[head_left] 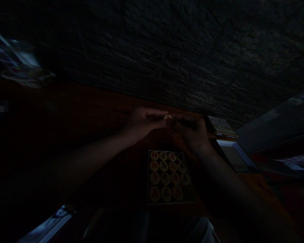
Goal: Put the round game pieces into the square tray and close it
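Both of my hands meet over the dark table, fingers closed on one round Chinese chess piece (168, 117) with a red character. My left hand (142, 124) pinches it from the left between thumb and fingers. From the right, my right hand (191, 130) touches it with bent fingertips, partly in shadow. Nearer to me is a shallow square box (148, 179) with rows of round chess pieces (165, 178), marked in red or black. Its back right spot looks dark, and its front right corner shows no piece.
A flat printed box (222, 126) lies at the right, by the stone wall (164, 64). Closer in is an open pale-rimmed tray or lid (234, 155). A blurred clear container (26, 60) stands at the far left. The light is very dim.
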`<state>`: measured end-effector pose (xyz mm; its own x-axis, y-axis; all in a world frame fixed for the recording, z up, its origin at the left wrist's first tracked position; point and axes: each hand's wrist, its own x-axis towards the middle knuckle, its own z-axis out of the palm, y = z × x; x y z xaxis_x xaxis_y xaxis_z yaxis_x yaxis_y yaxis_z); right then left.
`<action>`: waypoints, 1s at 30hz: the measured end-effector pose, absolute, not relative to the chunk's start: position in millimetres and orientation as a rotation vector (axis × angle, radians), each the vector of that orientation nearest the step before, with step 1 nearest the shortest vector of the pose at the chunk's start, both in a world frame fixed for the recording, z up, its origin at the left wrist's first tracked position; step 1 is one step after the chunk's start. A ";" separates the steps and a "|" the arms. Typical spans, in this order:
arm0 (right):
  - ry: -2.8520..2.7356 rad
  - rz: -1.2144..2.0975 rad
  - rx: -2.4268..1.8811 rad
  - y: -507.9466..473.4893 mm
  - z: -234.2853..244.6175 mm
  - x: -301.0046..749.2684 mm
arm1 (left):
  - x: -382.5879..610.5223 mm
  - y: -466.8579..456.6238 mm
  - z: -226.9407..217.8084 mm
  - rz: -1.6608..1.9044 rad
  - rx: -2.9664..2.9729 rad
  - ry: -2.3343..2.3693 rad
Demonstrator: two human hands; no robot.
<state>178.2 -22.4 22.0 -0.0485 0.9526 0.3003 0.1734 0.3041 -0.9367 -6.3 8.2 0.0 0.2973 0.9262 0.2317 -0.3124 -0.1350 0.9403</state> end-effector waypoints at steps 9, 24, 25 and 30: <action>-1.461 0.856 -1.103 -27.1 24.7 171.0 | -4.4 1.9 3.0 1.240 1.263 0.631; -1.425 0.902 -1.074 -24.3 20.0 173.6 | -6.3 3.2 1.7 1.228 1.374 0.702; -1.410 0.900 -1.079 -24.2 19.4 173.5 | -6.2 2.9 1.5 1.222 1.395 0.696; -1.407 0.874 -1.120 -25.2 20.6 172.3 | -5.2 1.6 2.6 1.238 1.414 0.678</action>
